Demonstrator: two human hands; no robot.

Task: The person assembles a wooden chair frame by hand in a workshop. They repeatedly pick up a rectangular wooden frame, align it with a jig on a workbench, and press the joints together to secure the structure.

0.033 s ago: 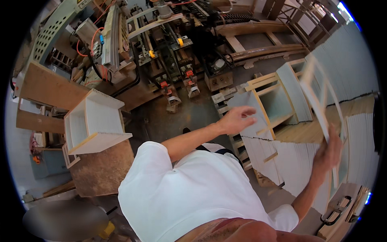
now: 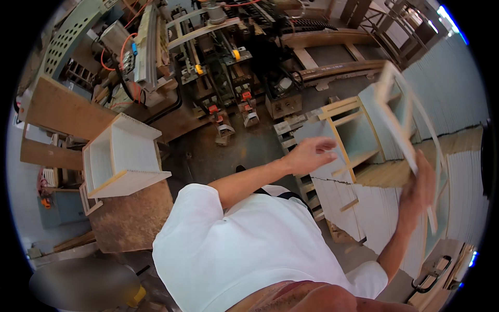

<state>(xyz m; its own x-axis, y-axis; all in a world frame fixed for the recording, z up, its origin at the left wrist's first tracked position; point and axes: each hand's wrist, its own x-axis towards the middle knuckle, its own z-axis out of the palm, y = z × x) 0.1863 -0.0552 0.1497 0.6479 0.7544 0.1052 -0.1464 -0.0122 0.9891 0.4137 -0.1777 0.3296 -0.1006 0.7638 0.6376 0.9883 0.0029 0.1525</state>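
Note:
My right hand [image 2: 418, 192] is raised at the right and grips the lower edge of a thin white rectangular frame [image 2: 397, 112], which is held upright and tilted. My left hand [image 2: 312, 153] reaches out with its fingers spread and holds nothing. It hovers near the front corner of a white open cabinet box with pale wooden edges [image 2: 353, 132]. That box stands on stacks of white panels [image 2: 364, 208]. My white shirt fills the lower middle of the view.
A second white open cabinet box [image 2: 125, 156] rests on a brown chipboard table [image 2: 130, 218] at the left. Woodworking machines with cables [image 2: 218, 62] line the back. Brown boards [image 2: 62, 112] lean at the far left. Tall stacks of white panels [image 2: 457, 93] stand on the right.

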